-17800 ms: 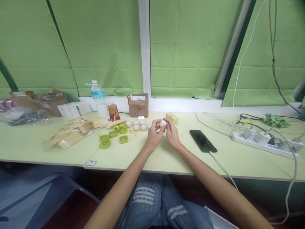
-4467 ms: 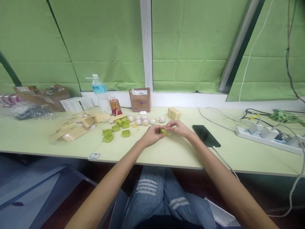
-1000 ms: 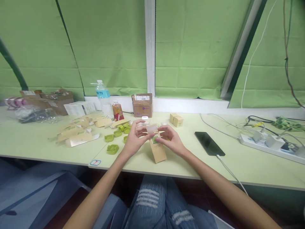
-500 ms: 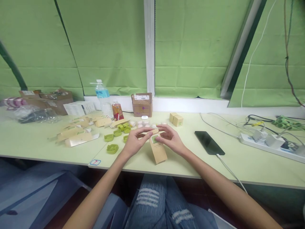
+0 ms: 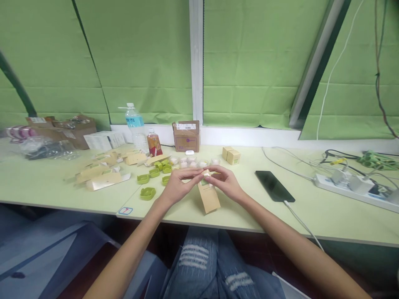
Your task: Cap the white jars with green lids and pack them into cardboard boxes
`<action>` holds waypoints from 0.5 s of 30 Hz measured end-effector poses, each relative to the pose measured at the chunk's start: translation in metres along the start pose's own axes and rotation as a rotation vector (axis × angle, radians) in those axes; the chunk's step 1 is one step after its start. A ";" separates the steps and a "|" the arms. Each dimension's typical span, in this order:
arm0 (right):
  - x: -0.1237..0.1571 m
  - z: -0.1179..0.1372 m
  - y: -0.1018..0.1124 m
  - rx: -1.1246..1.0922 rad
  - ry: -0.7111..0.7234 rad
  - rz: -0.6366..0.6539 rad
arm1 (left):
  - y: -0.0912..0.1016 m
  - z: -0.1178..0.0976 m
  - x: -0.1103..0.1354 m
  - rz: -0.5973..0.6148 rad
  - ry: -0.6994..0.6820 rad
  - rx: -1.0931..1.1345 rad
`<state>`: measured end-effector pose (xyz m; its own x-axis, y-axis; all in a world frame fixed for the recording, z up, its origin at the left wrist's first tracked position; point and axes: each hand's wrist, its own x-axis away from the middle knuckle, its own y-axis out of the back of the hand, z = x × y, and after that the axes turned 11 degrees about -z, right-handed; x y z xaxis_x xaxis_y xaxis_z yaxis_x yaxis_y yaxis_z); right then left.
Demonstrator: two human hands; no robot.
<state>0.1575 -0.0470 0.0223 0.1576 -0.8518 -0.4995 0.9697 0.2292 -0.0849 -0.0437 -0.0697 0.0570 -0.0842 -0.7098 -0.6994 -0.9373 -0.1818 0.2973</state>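
A flat kraft-paper box [image 5: 209, 198] with a green label hangs tilted between my hands, just above the near part of the table. My left hand [image 5: 181, 185] pinches its upper left edge, thumb in front and fingers behind. From the other side my right hand [image 5: 227, 181] grips the upper right, its thumb by the label. The fingertips of both hands meet at the box's top end and partly cover it. Left of my left hand lie several green clover-shaped trays [image 5: 147, 193]. Behind my hands sit several small round pale items in clear packaging [image 5: 191, 161].
More flattened kraft boxes [image 5: 104, 181] lie to the left. Two small folded boxes [image 5: 231, 155] stand behind my right hand. A phone [image 5: 274, 186] on a cable and a power strip [image 5: 349, 190] are at right. A bottle [image 5: 134, 122] and a carton [image 5: 186, 137] stand at the back.
Both hands have drawn closer together at the box's top end, and the top flap that stood out is now folded in under the fingers. The thumbs have moved up.
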 end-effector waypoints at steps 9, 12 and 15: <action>-0.003 0.004 -0.001 0.064 -0.026 -0.081 | 0.010 0.001 0.001 0.133 0.012 -0.061; -0.007 0.005 0.001 0.093 -0.092 -0.155 | 0.018 -0.007 0.000 0.257 -0.024 -0.070; -0.009 0.002 0.001 0.110 -0.149 -0.197 | 0.012 -0.013 0.002 0.306 -0.064 -0.147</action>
<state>0.1577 -0.0398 0.0285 -0.0187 -0.9366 -0.3499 0.9975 0.0062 -0.0700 -0.0502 -0.0821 0.0676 -0.3798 -0.7030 -0.6013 -0.8067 -0.0665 0.5873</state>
